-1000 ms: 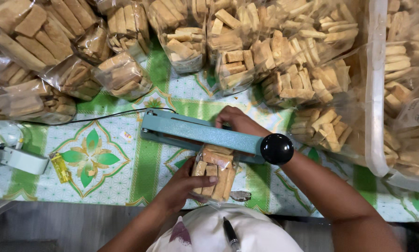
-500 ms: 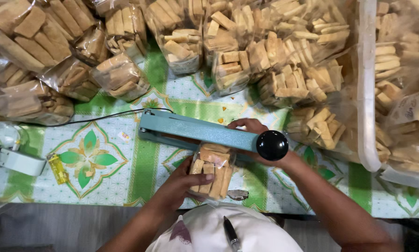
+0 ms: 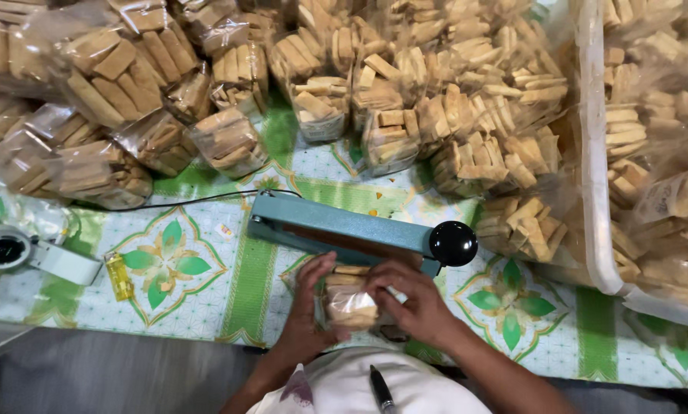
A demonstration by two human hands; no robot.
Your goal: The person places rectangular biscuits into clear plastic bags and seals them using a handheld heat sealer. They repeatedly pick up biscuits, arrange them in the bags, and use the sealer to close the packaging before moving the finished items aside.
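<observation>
A small clear bag of tan biscuit sticks [image 3: 351, 300] lies just in front of a teal heat sealer [image 3: 336, 226], whose arm ends in a black knob [image 3: 453, 243]. My left hand [image 3: 307, 310] grips the bag's left side. Over its top right corner curls my right hand [image 3: 409, 300], fingers on the plastic close to the sealer's jaw. The sealer's arm is down and neither hand touches the knob.
Many filled biscuit bags [image 3: 229, 138] are piled along the far side of the green-patterned tablecloth [image 3: 168, 264]. At the right, a clear plastic tub [image 3: 593, 192] holds more bags. A yellow lighter [image 3: 119, 275] and a white tape dispenser [image 3: 22, 253] lie at left. A black cable [image 3: 183, 201] runs across.
My right hand has come off the sealer's arm and knob and moved down onto the bag. Both hands hold the bag now; the view has shifted slightly.
</observation>
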